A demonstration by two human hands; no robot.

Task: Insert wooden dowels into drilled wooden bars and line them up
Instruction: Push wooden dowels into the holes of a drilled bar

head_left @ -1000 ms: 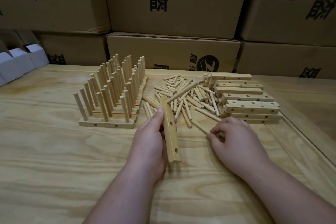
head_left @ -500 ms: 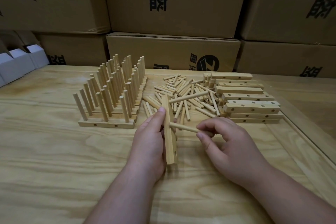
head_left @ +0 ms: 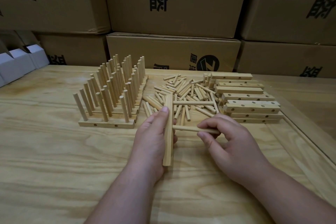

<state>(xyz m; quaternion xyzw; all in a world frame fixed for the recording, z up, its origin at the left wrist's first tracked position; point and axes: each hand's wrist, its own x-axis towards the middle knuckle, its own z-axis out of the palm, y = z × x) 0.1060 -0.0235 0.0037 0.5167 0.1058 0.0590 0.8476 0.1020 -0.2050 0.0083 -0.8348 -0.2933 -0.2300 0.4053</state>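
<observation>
My left hand [head_left: 152, 138] grips a drilled wooden bar [head_left: 168, 143] on its edge, running away from me on the table. One dowel [head_left: 192, 103] sticks out sideways from the bar's far end. My right hand [head_left: 227, 143] pinches a second dowel [head_left: 189, 129] lying level, its left tip at the bar's right face near the middle. Behind lies a heap of loose dowels [head_left: 183, 89]. Right of it is a stack of empty drilled bars [head_left: 251, 107]. At the left stand several finished bars with upright dowels [head_left: 112, 96] in rows.
Cardboard boxes [head_left: 172, 2] are stacked along the table's far edge. Small white boxes [head_left: 16, 63] sit at the far left. A raised wooden strip [head_left: 309, 143] borders the worktop on the right. Bare plywood [head_left: 54, 169] lies in front of the finished rows.
My right hand picked a dowel off the table, swung it left and brought its tip to the bar's side. The left hand turned the bar onto its edge.
</observation>
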